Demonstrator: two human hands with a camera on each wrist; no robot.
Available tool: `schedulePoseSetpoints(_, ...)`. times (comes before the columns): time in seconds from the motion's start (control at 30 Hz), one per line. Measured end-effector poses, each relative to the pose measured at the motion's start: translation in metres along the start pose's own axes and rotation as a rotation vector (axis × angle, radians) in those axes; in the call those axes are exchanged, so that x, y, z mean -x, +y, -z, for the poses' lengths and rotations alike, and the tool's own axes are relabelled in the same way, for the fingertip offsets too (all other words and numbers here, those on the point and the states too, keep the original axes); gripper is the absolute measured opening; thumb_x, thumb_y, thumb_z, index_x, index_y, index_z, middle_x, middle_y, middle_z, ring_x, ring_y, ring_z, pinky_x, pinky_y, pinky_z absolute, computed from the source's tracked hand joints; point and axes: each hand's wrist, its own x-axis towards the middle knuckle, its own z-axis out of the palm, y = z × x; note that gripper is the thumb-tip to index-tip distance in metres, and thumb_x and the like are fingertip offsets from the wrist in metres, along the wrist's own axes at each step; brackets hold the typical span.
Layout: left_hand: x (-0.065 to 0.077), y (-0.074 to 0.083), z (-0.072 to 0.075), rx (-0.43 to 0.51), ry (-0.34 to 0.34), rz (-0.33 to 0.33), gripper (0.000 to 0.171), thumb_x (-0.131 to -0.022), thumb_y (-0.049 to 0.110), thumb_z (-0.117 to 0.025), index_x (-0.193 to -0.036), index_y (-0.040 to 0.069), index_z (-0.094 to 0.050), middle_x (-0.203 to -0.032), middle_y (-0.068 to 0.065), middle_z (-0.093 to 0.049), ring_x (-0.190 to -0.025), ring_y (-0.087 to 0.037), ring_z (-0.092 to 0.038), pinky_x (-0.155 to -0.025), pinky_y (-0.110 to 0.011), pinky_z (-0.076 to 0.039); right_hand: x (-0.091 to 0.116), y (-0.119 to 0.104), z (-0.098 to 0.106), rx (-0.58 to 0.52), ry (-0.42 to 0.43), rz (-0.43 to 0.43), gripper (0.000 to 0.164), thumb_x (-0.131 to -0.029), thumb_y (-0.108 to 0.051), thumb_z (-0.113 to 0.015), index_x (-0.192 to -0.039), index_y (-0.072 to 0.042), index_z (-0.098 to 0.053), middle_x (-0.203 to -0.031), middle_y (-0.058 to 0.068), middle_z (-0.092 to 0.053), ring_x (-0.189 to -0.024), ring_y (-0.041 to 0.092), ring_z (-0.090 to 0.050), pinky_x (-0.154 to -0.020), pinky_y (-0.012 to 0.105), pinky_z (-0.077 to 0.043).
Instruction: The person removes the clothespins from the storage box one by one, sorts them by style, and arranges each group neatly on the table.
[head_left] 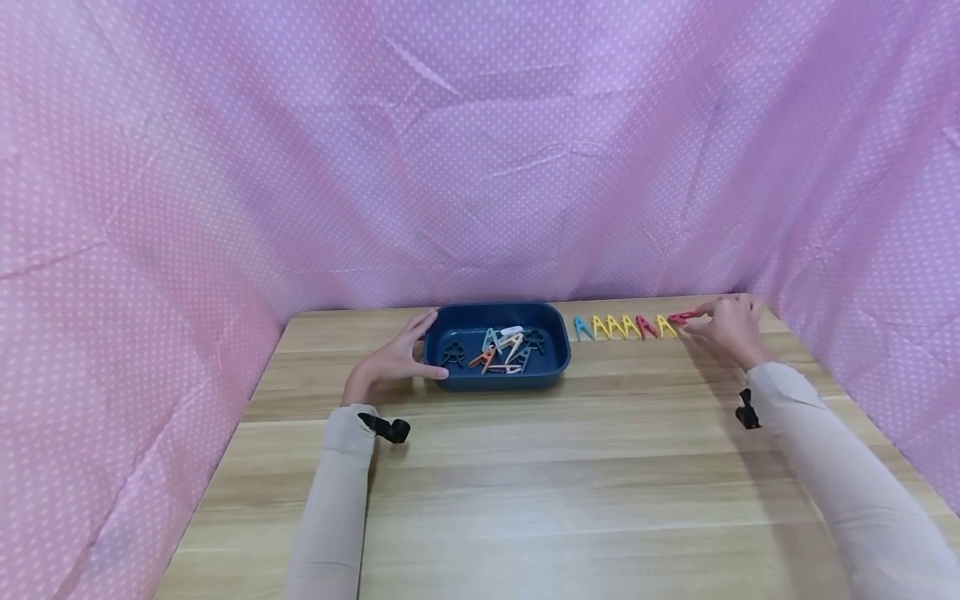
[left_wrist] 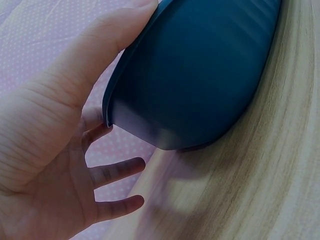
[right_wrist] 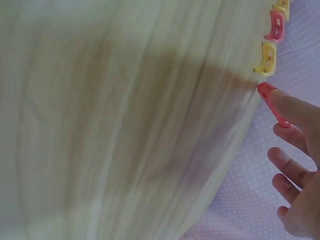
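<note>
My left hand [head_left: 396, 354] grips the left end of a dark blue plastic basin [head_left: 495, 383], thumb on the near rim and fingers toward the far corner. Inside lie several clothespins, among them an orange clothespin [head_left: 483, 360], a cream one and pale blue ones, with dark green clips [head_left: 453, 353] too. To the basin's right runs a row of clothespins: a blue clothespin [head_left: 582, 327], yellow ones [head_left: 613, 326] and a red one [head_left: 647, 327]. At the row's right end, my right hand [head_left: 729, 329] pinches a red clothespin [right_wrist: 272, 105] between thumb and index finger, beside the last yellow clothespin [right_wrist: 267, 59].
All of this stands near the back edge of a wooden table [head_left: 525, 483]. A pink dotted cloth [head_left: 480, 167] hangs behind and along both sides. Black wrist mounts [head_left: 390, 429] sit on both sleeves.
</note>
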Motion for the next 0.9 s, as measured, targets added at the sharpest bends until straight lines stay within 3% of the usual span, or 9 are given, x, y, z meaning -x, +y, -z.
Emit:
schedulePoseSetpoints(0.2, -0.001, 0.001, 0.001, 0.006, 0.014, 0.004, 0.117, -0.083, 0.04, -0.085, -0.166, 0.025, -0.004, -0.173, -0.001, 0.003, -0.16, -0.029, -0.002, -0.125, -0.062, -0.016, 0.001, 0.005, -0.001, -0.006, -0.007, 0.01, 0.04, -0.086, -0.025, -0.079, -0.108, 0.008, -0.071, -0.119, 0.041, -0.06, -0.124, 0.064, -0.032, -0.105, 0.072, -0.012)
schedulePoseSetpoints(0.53, 0.0, 0.0, -0.004, 0.004, 0.003, 0.001, 0.117, -0.083, 0.04, -0.085, -0.166, 0.024, -0.003, -0.173, -0.001, 0.004, -0.16, -0.03, -0.001, -0.125, -0.062, -0.015, 0.005, 0.013, -0.007, 0.049, -0.06, 0.045, 0.043, -0.085, -0.032, -0.081, -0.104, 0.005, -0.071, -0.112, 0.035, -0.064, -0.099, 0.048, -0.044, -0.089, 0.064, -0.022)
schedulePoseSetpoints(0.9, 0.001, 0.002, -0.003, -0.003, 0.007, 0.006, 0.117, -0.084, 0.041, -0.084, -0.166, 0.024, -0.003, -0.174, -0.004, 0.004, -0.16, -0.03, 0.0, -0.125, -0.063, -0.015, 0.006, 0.015, -0.008, 0.033, -0.081, 0.043, 0.041, -0.086, -0.03, -0.08, -0.104, 0.006, -0.071, -0.109, 0.033, -0.065, -0.098, 0.046, -0.044, -0.088, 0.063, -0.022)
